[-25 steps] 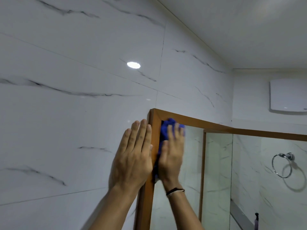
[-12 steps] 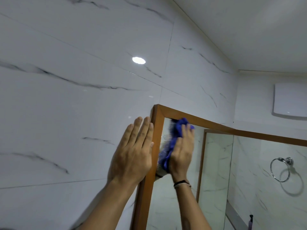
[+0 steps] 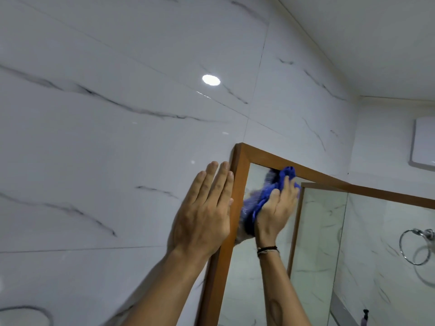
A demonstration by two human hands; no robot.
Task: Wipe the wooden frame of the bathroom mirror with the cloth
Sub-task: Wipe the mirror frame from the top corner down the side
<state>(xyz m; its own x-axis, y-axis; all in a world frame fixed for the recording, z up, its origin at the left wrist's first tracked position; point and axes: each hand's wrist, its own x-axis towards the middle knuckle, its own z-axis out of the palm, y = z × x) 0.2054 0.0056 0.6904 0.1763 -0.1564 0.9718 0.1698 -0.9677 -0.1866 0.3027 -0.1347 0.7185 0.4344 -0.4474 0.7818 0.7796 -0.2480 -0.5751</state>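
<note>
The mirror's wooden frame (image 3: 313, 171) is brown and runs up from the bottom to a top-left corner, then right along the top. My right hand (image 3: 276, 209) presses a crumpled blue cloth (image 3: 261, 198) against the mirror glass just under the top rail, near that corner. The cloth's upper tip touches the top rail's lower edge. My left hand (image 3: 204, 210) lies flat on the white marble wall, fingers together, its edge against the outer side of the frame's left upright.
White marble tiles (image 3: 117, 137) cover the wall left of and above the mirror. The glass reflects a chrome towel ring (image 3: 415, 248) at the right and a small dark bottle (image 3: 364, 317) at the bottom right. A white box (image 3: 423, 142) hangs high on the far wall.
My right hand and the cloth have slid right from the frame's left upright, onto the glass under the top rail. My left hand stays flat on the wall.
</note>
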